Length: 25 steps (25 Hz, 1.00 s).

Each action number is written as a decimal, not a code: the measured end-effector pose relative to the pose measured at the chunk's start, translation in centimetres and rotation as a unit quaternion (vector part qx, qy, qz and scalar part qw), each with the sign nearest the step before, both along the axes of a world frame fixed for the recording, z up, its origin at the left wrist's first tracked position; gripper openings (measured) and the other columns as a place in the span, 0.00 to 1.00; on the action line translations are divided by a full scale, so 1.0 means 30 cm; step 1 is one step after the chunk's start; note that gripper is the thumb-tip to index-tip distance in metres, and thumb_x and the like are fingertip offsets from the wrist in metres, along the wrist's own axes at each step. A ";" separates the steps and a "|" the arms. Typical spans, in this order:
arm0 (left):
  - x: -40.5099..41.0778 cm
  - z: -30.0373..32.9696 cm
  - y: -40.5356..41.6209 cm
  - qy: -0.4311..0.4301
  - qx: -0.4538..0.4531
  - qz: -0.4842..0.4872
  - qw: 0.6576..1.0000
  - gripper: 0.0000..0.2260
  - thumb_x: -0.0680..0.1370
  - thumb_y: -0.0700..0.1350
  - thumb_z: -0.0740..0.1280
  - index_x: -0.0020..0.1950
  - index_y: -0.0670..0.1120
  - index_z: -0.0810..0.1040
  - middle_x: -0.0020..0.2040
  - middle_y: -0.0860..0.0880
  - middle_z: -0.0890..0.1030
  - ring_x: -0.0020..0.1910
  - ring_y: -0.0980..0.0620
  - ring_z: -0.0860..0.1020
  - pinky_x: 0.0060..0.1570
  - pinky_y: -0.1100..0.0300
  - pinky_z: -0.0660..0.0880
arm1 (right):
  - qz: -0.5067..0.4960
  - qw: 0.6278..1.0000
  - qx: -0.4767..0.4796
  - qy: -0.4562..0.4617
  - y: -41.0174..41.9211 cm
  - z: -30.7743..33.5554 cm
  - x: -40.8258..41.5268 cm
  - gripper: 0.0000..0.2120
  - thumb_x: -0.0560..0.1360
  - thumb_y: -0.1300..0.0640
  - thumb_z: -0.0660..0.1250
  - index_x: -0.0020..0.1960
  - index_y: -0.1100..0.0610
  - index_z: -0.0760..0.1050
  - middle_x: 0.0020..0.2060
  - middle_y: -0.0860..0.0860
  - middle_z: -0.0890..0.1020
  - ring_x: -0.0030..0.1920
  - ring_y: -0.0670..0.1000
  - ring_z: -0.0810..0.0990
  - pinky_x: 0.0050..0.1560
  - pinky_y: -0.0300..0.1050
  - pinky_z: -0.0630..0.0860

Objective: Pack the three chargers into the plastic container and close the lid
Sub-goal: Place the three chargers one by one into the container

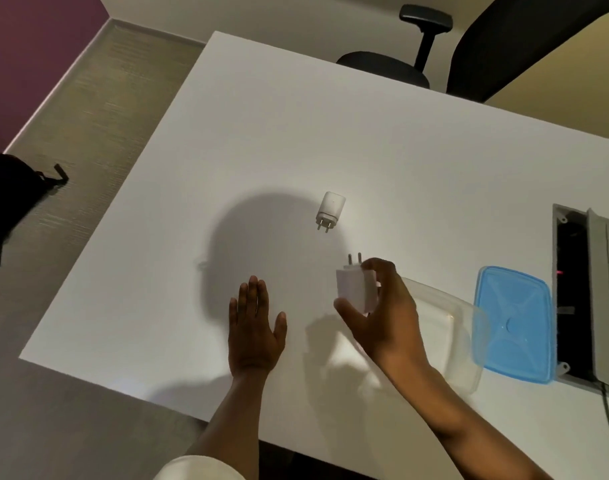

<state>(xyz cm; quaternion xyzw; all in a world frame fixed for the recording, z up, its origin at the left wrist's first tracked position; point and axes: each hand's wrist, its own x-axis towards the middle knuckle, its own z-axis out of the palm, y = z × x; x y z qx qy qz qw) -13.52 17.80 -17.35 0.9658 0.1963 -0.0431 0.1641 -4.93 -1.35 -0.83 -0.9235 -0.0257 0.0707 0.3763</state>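
Observation:
My right hand (382,317) grips a white charger (355,289) above the table, prongs pointing away, just left of the clear plastic container (448,327). A second white charger (330,210) lies alone on the white table (296,133) farther away, prongs toward me. The blue lid (516,323) lies flat to the right of the container. My left hand (254,327) rests flat on the table with fingers spread, holding nothing. My right arm hides part of the container, and I cannot tell what lies inside it.
A grey cable hatch (583,292) is open in the table right of the lid, with a cable running off it. A black office chair (469,57) stands at the far edge. A black bag (12,199) lies on the floor at left.

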 end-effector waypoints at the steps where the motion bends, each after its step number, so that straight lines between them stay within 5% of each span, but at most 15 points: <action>1: 0.000 0.000 0.000 -0.002 0.000 0.000 1.000 0.33 0.80 0.58 0.53 0.81 0.45 0.49 0.82 0.46 0.53 0.81 0.46 0.52 0.78 0.46 0.54 | -0.030 1.000 0.008 0.003 -0.059 0.010 -0.028 0.30 0.65 0.42 0.74 0.61 0.41 0.65 0.54 0.41 0.77 0.44 0.46 0.80 0.42 0.42 0.78; 4: -0.002 -0.001 -0.001 0.000 0.000 -0.001 1.000 0.33 0.79 0.57 0.53 0.81 0.45 0.49 0.81 0.45 0.54 0.80 0.46 0.54 0.78 0.47 0.53 | -0.109 0.994 -0.006 0.019 -0.196 -0.023 -0.089 0.30 0.66 0.45 0.76 0.62 0.43 0.66 0.53 0.42 0.76 0.51 0.49 0.79 0.50 0.48 0.78; 9: 0.001 -0.005 -0.003 -0.001 0.003 -0.003 1.000 0.33 0.79 0.58 0.52 0.81 0.45 0.49 0.81 0.45 0.55 0.80 0.46 0.54 0.79 0.47 0.52 | -0.174 0.982 -0.043 0.063 -0.284 -0.174 -0.085 0.31 0.66 0.49 0.77 0.64 0.53 0.67 0.56 0.52 0.79 0.56 0.57 0.78 0.50 0.46 0.74; 17: 0.000 -0.004 -0.002 -0.006 0.002 -0.004 1.000 0.33 0.79 0.58 0.51 0.81 0.45 0.49 0.81 0.45 0.55 0.80 0.46 0.54 0.79 0.48 0.52 | -0.144 0.975 -0.082 0.149 -0.311 -0.298 -0.068 0.31 0.68 0.51 0.76 0.65 0.56 0.66 0.56 0.56 0.78 0.56 0.58 0.77 0.48 0.45 0.69; 25: 0.003 0.008 -0.004 -0.002 -0.001 -0.007 1.000 0.33 0.79 0.57 0.51 0.81 0.45 0.49 0.81 0.44 0.55 0.80 0.45 0.54 0.78 0.46 0.53 | -0.142 0.980 -0.070 0.119 -0.304 -0.266 -0.073 0.19 0.75 0.60 0.66 0.65 0.61 0.70 0.57 0.60 0.79 0.58 0.60 0.77 0.54 0.49 0.72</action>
